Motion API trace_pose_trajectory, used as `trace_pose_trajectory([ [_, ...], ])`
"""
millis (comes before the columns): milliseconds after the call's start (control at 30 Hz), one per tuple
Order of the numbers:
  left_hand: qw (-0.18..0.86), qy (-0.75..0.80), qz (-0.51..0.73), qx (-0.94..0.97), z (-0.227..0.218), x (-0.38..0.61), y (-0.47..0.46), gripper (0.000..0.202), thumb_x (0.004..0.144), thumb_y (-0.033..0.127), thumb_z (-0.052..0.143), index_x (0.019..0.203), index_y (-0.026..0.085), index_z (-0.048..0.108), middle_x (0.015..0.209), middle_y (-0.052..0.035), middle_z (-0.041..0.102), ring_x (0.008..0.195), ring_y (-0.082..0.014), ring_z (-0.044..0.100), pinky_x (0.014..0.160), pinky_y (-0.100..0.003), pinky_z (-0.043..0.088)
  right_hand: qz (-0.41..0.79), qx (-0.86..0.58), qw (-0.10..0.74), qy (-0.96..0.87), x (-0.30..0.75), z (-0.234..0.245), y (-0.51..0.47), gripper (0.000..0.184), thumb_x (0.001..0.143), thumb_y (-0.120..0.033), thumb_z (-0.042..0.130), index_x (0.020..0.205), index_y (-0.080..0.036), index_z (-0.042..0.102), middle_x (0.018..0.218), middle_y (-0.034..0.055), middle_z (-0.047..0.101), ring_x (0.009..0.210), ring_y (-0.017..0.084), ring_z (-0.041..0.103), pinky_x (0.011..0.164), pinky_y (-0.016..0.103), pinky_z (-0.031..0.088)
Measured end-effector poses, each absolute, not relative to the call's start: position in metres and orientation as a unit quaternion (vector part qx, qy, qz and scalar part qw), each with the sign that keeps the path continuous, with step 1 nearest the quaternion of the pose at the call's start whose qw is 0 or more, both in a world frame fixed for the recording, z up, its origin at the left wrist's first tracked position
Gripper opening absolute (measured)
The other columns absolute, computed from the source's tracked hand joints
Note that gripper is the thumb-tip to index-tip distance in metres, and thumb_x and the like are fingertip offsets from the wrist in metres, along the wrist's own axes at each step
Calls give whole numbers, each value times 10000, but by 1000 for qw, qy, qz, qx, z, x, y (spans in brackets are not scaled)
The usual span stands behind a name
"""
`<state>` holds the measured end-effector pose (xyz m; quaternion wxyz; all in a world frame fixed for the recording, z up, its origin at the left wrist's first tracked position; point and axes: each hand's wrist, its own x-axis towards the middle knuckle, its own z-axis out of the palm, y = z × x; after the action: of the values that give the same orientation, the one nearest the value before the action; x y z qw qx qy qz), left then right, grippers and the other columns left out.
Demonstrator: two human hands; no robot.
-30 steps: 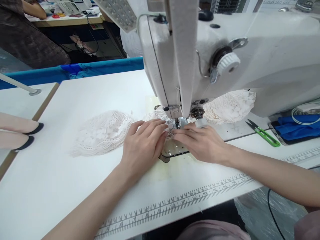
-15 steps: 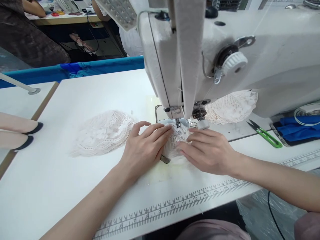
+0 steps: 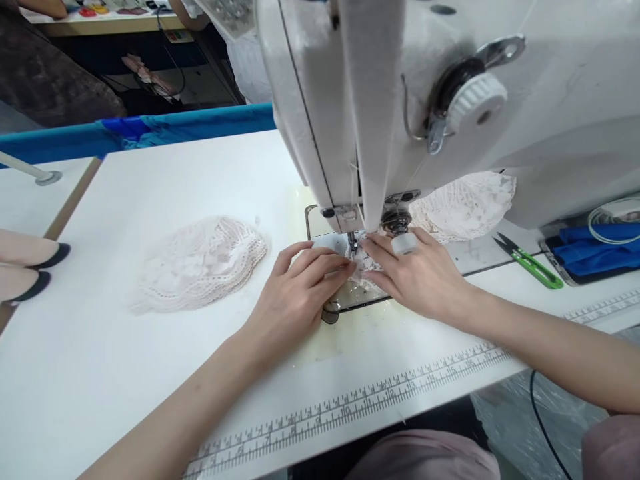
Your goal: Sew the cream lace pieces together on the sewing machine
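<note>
A small white lace piece lies at the presser foot of a sewing machine. My left hand is to the left of the needle, thumb and fingertips pinched together on the lace edge. On the other side, my right hand bends over the lace with its fingers close to the foot, gripping the right part. Much of the lace is hidden by my fingers. A stack of white lace pieces rests left of my left hand, and more lace lies under the machine arm.
Green thread snips lie at the right, beside a phone with blue cloth on it. A printed ruler runs along the table's front edge. Beyond the blue cloth border, other people are partly visible.
The lace has moved further under the foot and less shows in front, baring the plate's front edge. My right hand has shifted forward, nearer the needle. The view has shifted slightly.
</note>
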<state>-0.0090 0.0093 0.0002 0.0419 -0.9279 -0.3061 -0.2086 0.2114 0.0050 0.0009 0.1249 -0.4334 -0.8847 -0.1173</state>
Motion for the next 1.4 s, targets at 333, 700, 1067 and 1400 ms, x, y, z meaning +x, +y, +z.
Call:
trace_pose_trajectory([
  [333,100,-290,-180,-935,-2,-5,0,400,840,33,512,1201,176,608,1247,-56,641,1153,-269,559,918,-437,455,-93,-404,159,-896,219,-4,19,343,942,-266,418,1156,-117,641,1179,93,663,1121,252,537,1047,464,333],
  [700,168,-286,-149,-931,6,-2,-5,369,865,73,531,1210,187,597,1208,-40,667,1152,-237,586,936,-425,419,-71,-409,154,-897,218,-4,16,367,947,-276,410,1199,-110,619,1232,118,636,1191,274,511,1079,510,307],
  [1067,164,-293,-167,-927,4,0,-6,350,865,70,526,1186,182,610,1190,-41,677,1110,-229,603,905,-415,433,-83,-341,208,-913,221,-1,9,297,927,-169,417,1087,-140,665,1058,58,707,953,193,606,956,390,404],
  [1400,177,-274,-180,-928,6,0,-10,311,870,96,559,1162,185,621,1161,-31,693,1067,-209,619,873,-390,426,-107,-304,223,-920,220,2,2,290,876,-42,436,944,-156,693,983,7,723,799,147,596,900,343,422],
])
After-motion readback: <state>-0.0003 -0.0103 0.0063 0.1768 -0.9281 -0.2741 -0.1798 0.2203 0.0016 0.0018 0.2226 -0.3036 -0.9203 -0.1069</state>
